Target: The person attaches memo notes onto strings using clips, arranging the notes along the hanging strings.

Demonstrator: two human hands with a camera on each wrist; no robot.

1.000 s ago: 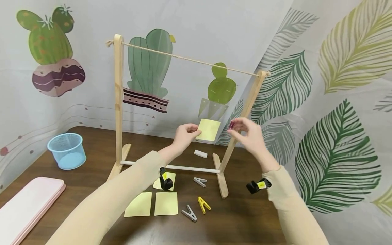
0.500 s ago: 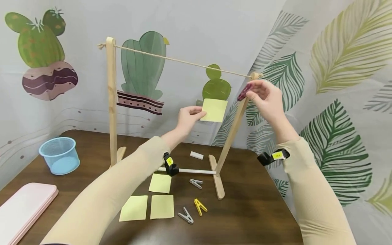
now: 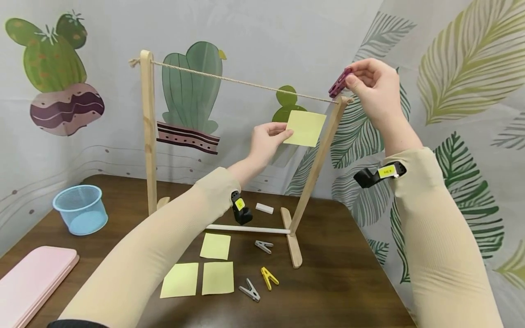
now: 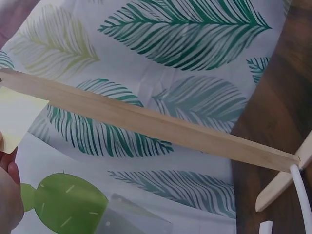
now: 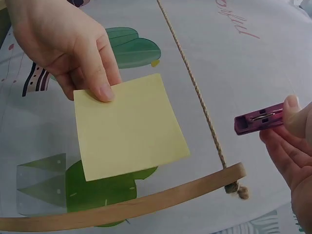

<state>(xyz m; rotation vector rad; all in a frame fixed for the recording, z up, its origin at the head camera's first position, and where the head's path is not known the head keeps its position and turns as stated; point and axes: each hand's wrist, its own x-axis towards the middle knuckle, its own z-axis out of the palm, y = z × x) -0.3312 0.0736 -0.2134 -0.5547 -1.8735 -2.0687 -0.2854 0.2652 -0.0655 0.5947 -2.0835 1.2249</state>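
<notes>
A yellow sticky note point(image 3: 305, 129) is pinched at its left edge by my left hand point(image 3: 266, 142), below the rope's right end. In the right wrist view the whole face of that note point(image 5: 129, 129) shows, thumb on top. My right hand point(image 3: 379, 91) pinches a purple clothespin point(image 3: 340, 83) between thumb and fingers, over the top of the right post. The same clothespin point(image 5: 258, 119) appears in the right wrist view, to the side of the rope point(image 5: 195, 87) and apart from it. The left wrist view has only part of the left hand point(image 4: 9, 197), at its edge.
A wooden frame with a left post point(image 3: 148, 132) and right post point(image 3: 316, 173) carries the rope. Below lie several yellow notes point(image 3: 217, 279), grey clothespins point(image 3: 250, 290), a yellow clothespin point(image 3: 269, 278) and a white block point(image 3: 264, 208). At left are a blue mesh basket point(image 3: 82, 212) and pink case point(image 3: 37, 282).
Both hands have risen and moved right. The note has come up from mid-frame height to just under the rope, and the purple clothespin has gone up to the right post's top.
</notes>
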